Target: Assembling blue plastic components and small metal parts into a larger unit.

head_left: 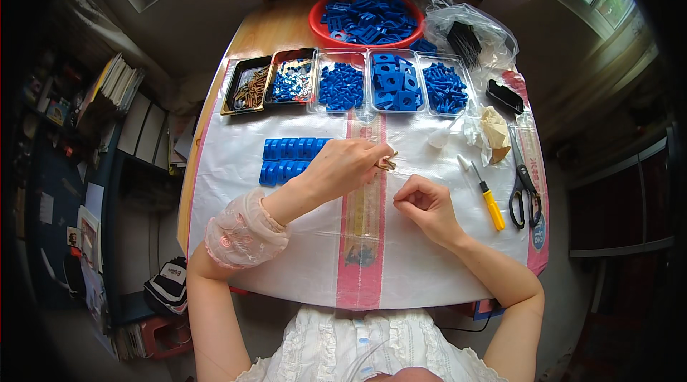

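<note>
My left hand (336,171) reaches over the middle of the table, its fingers closed round a few brass-coloured screws (387,163) whose ends stick out past the fingertips. To its right, my right hand (429,210) hovers low over the sheet, thumb and forefinger pinched. Whatever it holds, if anything, is hidden. Partly behind my left hand lie blue plastic blocks (280,160), lined up in two rows. Farther back, a black tray holds more brass-coloured screws (252,86). Beside it a second tray has small silvery and blue pieces (292,83).
Clear trays of blue plugs (341,86), blue blocks (395,85) and small blue parts (446,88) continue the row. Behind stands a red basin (315,24) heaped with blue parts, by a plastic bag (494,31). At right lie a yellow-handled screwdriver (492,209), scissors (524,185) and crumpled paper (495,133).
</note>
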Demonstrator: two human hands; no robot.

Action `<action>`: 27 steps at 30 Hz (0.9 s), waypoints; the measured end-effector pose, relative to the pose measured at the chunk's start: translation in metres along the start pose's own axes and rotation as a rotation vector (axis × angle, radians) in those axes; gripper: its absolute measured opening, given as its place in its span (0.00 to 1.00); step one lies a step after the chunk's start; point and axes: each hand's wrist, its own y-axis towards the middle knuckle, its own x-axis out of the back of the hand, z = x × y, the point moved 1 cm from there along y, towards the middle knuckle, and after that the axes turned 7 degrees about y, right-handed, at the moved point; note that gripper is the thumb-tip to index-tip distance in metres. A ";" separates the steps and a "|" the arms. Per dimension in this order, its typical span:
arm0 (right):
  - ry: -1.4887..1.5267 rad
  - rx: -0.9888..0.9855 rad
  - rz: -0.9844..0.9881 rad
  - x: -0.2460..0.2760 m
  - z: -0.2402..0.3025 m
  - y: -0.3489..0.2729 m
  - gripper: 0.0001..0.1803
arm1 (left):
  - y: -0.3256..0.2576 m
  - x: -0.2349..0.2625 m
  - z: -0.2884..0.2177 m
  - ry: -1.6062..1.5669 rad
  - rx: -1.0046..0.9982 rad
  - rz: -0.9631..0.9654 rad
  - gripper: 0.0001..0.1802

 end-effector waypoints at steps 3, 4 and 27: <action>-0.007 0.002 0.007 0.000 -0.001 0.000 0.04 | 0.002 0.003 0.004 -0.082 0.012 -0.032 0.17; -0.008 0.003 0.011 0.000 -0.001 0.000 0.04 | 0.003 0.003 0.006 -0.049 0.016 -0.044 0.17; -0.021 -0.009 0.026 0.001 0.000 0.000 0.05 | 0.021 0.012 0.020 -0.036 0.235 -0.056 0.07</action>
